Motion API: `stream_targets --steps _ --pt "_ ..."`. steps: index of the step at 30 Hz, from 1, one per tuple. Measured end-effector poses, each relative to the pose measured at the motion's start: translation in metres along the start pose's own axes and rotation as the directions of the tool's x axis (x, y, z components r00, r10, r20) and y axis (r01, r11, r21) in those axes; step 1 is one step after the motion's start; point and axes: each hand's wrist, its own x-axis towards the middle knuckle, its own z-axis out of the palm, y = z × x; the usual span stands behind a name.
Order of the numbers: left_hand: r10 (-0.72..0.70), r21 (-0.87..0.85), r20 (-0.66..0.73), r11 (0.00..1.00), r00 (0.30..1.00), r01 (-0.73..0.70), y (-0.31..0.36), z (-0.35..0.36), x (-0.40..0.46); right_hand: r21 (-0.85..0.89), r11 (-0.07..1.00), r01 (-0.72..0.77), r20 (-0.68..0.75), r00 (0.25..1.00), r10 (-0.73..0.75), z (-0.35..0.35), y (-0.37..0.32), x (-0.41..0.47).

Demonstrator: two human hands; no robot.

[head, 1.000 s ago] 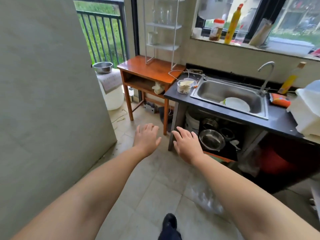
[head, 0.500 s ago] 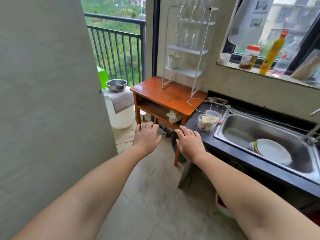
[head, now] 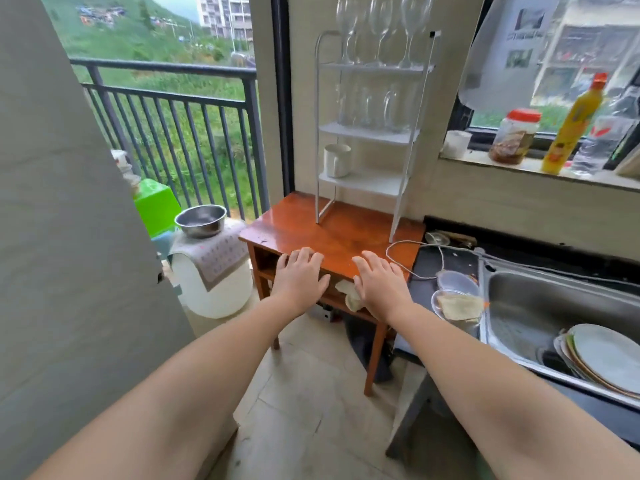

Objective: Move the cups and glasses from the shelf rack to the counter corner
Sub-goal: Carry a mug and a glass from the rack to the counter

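A white three-tier shelf rack (head: 410,133) stands on a reddish wooden table (head: 332,230) against the wall. Stemmed wine glasses (head: 379,29) stand on its top tier, clear tumblers (head: 372,105) on the middle tier, and a white cup (head: 336,160) on the lowest tier at the left. My left hand (head: 300,277) and my right hand (head: 380,285) are stretched forward, palms down, fingers apart and empty, in front of the table's near edge and well below the rack. The dark counter (head: 450,261) begins right of the table.
A steel sink (head: 519,306) with stacked plates (head: 606,362) sits in the counter. Plastic food tubs (head: 455,296) and a white cable (head: 412,258) lie at the counter's left end. Jars and a yellow bottle (head: 571,126) line the window sill. A grey wall (head: 69,271) is close on the left.
The view has moved closer to the table and tilted up, bringing the whole rack into sight. Both hands stay open and now reach over the table's front edge.
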Motion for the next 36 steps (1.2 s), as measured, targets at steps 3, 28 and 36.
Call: stream_targets --steps 3,28,36 --pt "0.059 -0.004 0.012 0.998 0.998 -0.059 -0.025 -0.003 0.056 0.011 0.998 -0.068 -0.036 0.997 0.069 0.0 -0.003 0.052" --pt "-0.289 -0.604 0.214 0.711 0.933 0.358 -0.022 0.041 0.423 0.618 0.735 -0.279 -0.292 0.786 0.545 -0.107 0.112 0.401" --pt "-0.3 -0.819 0.398 0.309 0.867 0.483 -0.03 0.062 0.477 0.769 0.55 -0.327 -0.198 0.696 0.69 -0.118 0.114 0.456"
